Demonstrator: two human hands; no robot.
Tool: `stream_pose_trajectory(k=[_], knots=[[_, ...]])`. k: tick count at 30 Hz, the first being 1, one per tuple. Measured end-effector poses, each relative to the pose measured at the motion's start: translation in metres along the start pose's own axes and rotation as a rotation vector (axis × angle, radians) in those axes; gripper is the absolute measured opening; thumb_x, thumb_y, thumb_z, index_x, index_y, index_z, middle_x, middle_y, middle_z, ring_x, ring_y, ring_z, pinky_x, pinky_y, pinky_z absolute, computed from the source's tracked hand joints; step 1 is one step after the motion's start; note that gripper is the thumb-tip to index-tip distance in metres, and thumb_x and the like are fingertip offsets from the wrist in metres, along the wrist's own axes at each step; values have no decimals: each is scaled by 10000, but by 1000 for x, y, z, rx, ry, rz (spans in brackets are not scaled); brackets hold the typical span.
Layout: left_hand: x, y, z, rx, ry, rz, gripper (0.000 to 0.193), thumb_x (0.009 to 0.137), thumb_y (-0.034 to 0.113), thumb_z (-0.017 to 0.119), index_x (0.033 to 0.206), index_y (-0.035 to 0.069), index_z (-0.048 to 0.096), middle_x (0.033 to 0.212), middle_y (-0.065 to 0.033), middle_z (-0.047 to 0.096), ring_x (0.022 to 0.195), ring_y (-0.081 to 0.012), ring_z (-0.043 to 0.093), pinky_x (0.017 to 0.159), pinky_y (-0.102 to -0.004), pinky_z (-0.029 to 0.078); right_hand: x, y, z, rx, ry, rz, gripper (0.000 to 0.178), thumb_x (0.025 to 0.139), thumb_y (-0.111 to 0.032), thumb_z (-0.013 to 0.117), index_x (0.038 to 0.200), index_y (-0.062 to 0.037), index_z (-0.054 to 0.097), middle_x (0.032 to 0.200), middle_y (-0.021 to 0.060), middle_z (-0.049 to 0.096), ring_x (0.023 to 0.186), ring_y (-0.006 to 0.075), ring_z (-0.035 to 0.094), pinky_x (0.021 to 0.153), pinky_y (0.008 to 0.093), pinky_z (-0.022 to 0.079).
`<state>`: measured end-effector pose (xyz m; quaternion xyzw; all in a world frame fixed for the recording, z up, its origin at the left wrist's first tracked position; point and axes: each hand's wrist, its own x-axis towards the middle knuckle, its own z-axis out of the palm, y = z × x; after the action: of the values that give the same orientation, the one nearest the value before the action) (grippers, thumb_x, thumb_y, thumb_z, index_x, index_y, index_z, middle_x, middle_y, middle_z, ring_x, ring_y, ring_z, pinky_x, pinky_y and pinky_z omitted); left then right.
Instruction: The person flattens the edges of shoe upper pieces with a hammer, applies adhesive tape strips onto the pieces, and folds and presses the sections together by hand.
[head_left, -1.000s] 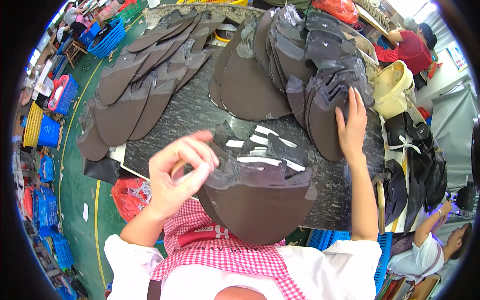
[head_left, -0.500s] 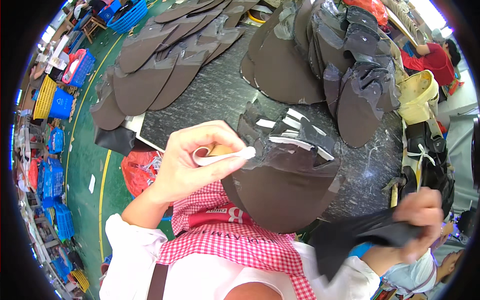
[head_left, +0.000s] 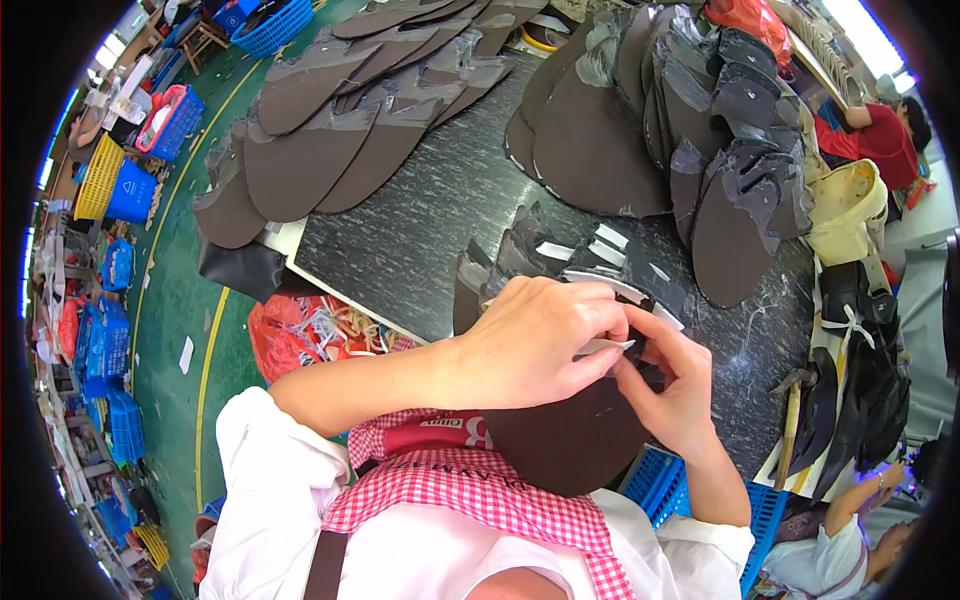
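Two piles [head_left: 310, 160] crowd the table [head_left: 430, 205], a hammer [head_left: 791, 420] at right. I see the left hand [head_left: 540, 345] pinch a white strip [head_left: 606, 347] over the near piece [head_left: 570, 440], hiding part; whether the right hand [head_left: 675, 385] grips, I cannot tell.

Smooth, matt brown pieces [head_left: 568, 450]

Two hands [head_left: 540, 340] [head_left: 680, 395], one hammer [head_left: 790, 425], one cream bucket [head_left: 846, 215].

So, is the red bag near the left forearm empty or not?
Not empty: pale strips show inside the red bag; how full, cannot tell.
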<state>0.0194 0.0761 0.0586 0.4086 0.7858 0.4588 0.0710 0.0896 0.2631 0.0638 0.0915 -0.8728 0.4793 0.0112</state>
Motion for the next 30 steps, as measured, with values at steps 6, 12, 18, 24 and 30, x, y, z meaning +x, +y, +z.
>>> stream_pose_trajectory(k=[6, 12, 18, 24, 30], knots=[[0, -4, 3, 21, 51, -5, 156, 777, 158, 720, 832, 33, 644, 773, -90, 624, 680, -279, 646, 576, -367, 496, 1, 4, 0, -21, -32, -89, 403, 839, 51, 610, 1241, 29, 586, 1082, 186, 680, 947, 257, 695, 782, 335, 556], [-35, -19, -31, -8, 69, -164, 175, 740, 148, 805, 789, 21, 695, 686, -55, 644, 556, -145, 612, 479, -269, 437, -4, 14, -6, 196, -3, 19, 402, 818, 33, 643, 1216, 39, 590, 1069, 176, 687, 921, 213, 692, 745, 322, 552], [-51, -20, -29, -26, 150, -201, 194, 737, 170, 810, 786, 17, 699, 666, -28, 631, 498, -99, 546, 436, -227, 380, 22, -3, 4, -118, 35, -189, 216, 724, 2, 757, 934, -32, 716, 801, 83, 627, 681, 217, 652, 604, 296, 526], [-46, -13, -33, 395, 304, 45, 263, 721, 238, 721, 917, 71, 668, 1174, -132, 591, 1062, -322, 559, 965, -504, 374, 19, -1, 5, -198, 80, -272, 210, 721, 23, 746, 921, -29, 709, 804, 84, 637, 681, 212, 651, 583, 304, 522], [-30, -14, -5, 267, 235, 45, 158, 731, 150, 735, 818, 83, 621, 1144, -91, 588, 1068, -284, 564, 995, -508, 359, 17, -6, 7, -197, 104, -280, 218, 718, 18, 753, 923, -37, 704, 796, 84, 632, 672, 211, 646, 570, 309, 516]])
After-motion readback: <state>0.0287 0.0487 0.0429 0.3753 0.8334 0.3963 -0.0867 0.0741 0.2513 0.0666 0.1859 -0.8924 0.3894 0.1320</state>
